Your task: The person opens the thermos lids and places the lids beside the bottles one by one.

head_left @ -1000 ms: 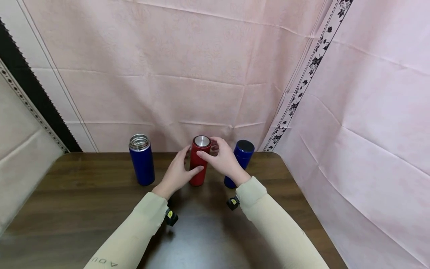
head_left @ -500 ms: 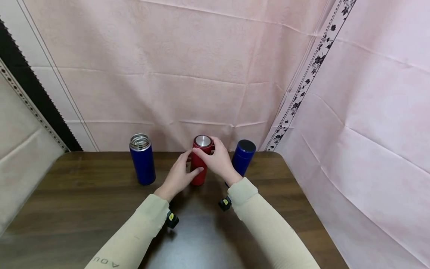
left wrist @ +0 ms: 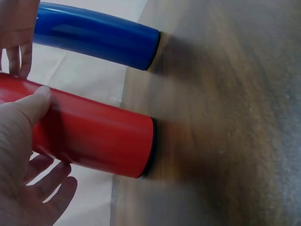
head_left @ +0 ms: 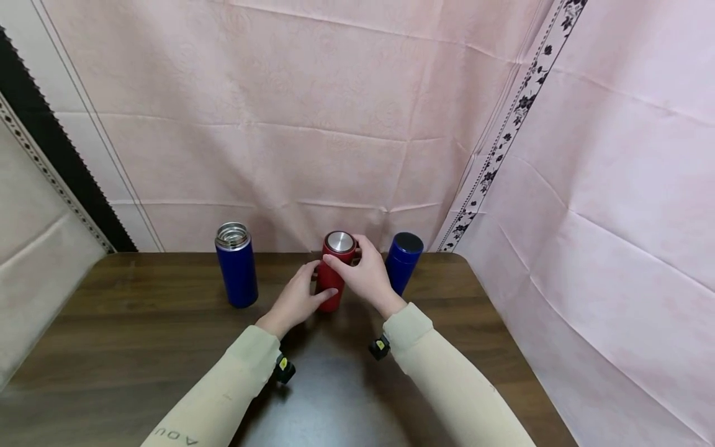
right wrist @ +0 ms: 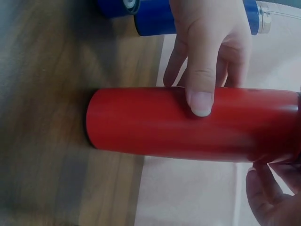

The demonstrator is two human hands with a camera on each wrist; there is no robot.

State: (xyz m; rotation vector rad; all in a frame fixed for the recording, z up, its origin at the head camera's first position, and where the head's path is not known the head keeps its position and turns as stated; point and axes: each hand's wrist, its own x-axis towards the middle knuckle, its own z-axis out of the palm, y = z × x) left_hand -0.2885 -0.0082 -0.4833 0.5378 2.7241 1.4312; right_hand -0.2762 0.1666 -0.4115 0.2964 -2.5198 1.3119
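Observation:
A red thermos (head_left: 331,279) with a shiny steel disc on top stands on the wooden table, between both hands. My left hand (head_left: 296,298) holds its body about midway; the left wrist view shows that thumb (left wrist: 35,106) across the red side and the fingers reaching round beneath. Higher up, my right hand (head_left: 363,270) grips the thermos near its cap, thumb at the front and fingers behind. A blue thermos (head_left: 403,261) with a dark top stands just behind the right hand, its lower part hidden. Another blue thermos (head_left: 237,273), its steel mouth uncovered, stands to the left.
The brown wooden table (head_left: 139,347) ends at a pink cloth backdrop (head_left: 313,155), with more cloth (head_left: 614,217) rising on the right. A small blue round piece with a dark rim (right wrist: 113,8) lies at the top edge of the right wrist view.
My right hand has moved left and slightly nearer, its thumb and fingers closing round the upper red thermos. The red thermos has shifted slightly right and toward me. The left hand keeps nearly its place.

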